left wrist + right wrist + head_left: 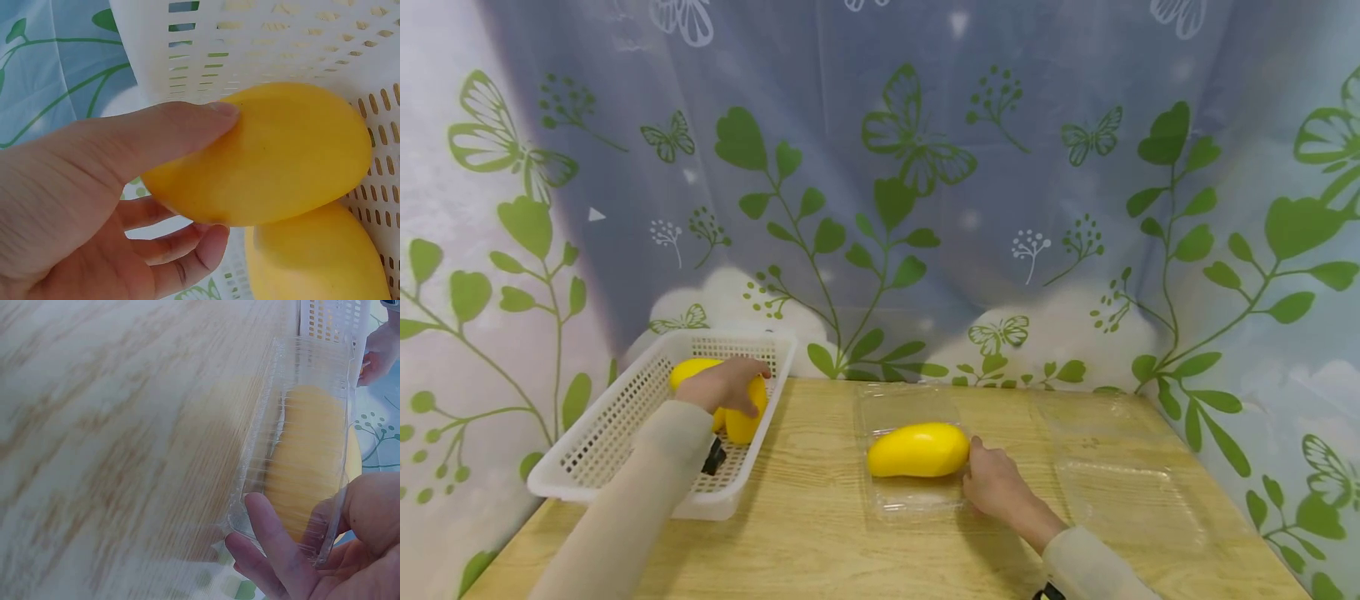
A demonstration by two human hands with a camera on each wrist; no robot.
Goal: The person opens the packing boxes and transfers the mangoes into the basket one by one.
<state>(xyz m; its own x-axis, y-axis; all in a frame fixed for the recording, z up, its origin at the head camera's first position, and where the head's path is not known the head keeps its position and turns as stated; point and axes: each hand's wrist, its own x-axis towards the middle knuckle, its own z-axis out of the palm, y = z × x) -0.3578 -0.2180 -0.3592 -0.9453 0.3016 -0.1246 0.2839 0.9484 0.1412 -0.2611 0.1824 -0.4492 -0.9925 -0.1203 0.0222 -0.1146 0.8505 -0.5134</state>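
Note:
In the head view my left hand (724, 387) reaches into a white perforated plastic basket (553, 485) on the left. It grips a yellow mango (269, 156), the thumb on top and the other fingers curled beneath. Another mango (319, 259) lies below that one in the left wrist view. At the table's middle, a mango (917, 450) lies sideways in a clear plastic clamshell box (910, 502). My right hand (1000, 486) holds this box by its right end, fingers on the outside wall in the right wrist view.
A second clear plastic box (1135, 500) lies open on the right of the wooden table (805, 533). Behind the table hangs a curtain (820, 167) printed with leaves and butterflies. A black device (715, 457) shows under the left wrist.

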